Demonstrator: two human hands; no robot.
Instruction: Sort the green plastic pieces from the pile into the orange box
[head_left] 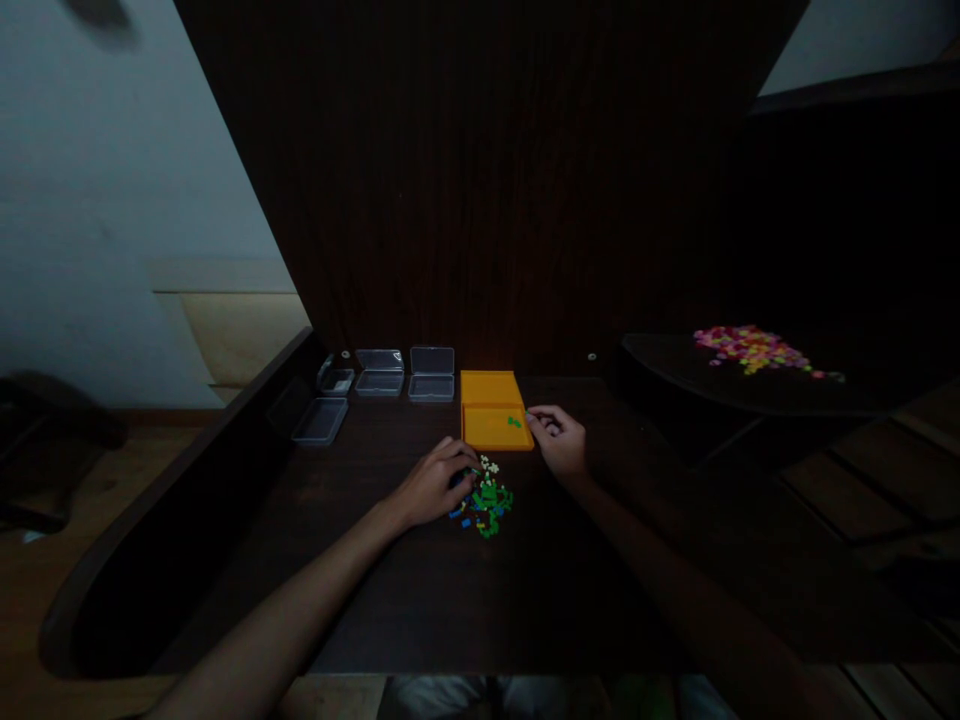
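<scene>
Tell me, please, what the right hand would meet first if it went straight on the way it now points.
The right hand would probably meet the right side of the open yellow box, though depth is unclear and it might pass over.

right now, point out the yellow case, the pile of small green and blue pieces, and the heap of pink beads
yellow case (487, 427): head view, bare floor of its near half
pile of small pieces (489, 494): head view, green pieces mid-pile
heap of pink beads (756, 350): head view, its middle
</scene>
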